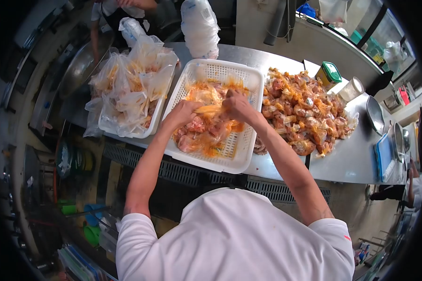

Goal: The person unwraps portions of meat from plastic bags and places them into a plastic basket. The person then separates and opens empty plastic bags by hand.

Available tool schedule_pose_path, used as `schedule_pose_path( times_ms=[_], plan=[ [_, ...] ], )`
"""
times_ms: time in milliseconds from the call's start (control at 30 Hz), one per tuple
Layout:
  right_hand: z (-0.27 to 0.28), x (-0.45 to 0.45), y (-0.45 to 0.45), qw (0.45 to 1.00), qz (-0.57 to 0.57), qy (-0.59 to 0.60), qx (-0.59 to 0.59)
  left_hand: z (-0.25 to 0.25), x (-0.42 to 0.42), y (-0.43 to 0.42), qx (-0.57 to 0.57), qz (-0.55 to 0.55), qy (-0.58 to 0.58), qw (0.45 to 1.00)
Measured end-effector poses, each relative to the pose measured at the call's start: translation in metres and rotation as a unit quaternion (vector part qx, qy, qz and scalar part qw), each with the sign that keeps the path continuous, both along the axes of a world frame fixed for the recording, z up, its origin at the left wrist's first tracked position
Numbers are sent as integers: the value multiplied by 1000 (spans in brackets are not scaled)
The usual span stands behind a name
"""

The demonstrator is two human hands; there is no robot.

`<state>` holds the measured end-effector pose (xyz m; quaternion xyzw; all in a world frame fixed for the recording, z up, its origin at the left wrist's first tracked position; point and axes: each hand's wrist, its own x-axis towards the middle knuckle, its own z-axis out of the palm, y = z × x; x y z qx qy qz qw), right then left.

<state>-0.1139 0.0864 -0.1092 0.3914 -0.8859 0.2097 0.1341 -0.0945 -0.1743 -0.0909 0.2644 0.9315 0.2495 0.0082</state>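
White basket (210,165) holds meat (185,143).

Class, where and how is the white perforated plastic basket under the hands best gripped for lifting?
Probably by the left and right rims of the white perforated plastic basket, approached from both outer sides: its raised walls offer edges, while pink meat occupies the middle.

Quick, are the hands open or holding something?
Left hand: closed, holding one end of the orange-tinted plastic.
Right hand: closed, apparently holding its other end.
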Motion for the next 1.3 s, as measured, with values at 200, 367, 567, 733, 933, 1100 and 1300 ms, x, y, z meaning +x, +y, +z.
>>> schedule_pose_path(
  times_ms=[200, 367, 567, 733, 933, 1100, 1300],
  plan=[
    [27, -3, -35, 880, -62, -265, -390, 15, 47, 64, 479, -114, -352, 796],
    [40, 2, -44, 828, 55, -403, -386, -44, -7, 32, 648, -26, -400, 647],
    [16, 5, -55, 886, -216, -260, -318, 20, 4, 52, 358, 99, -104, 922],
    [-14, 9, -59, 803, -192, -309, -472, 7, 29, 85, 159, 169, 221, 947],
    [12, 26, -42, 723, -130, -441, -515, 4, 17, 86, 271, 208, 135, 930],
    [10, 17, -11, 721, 7, -532, -444, -15, -7, 84, 505, 159, -5, 848],
    [-8, 28, 11, 684, 11, -531, -501, 0, 5, 102, 229, 90, 195, 949]
  ],
)
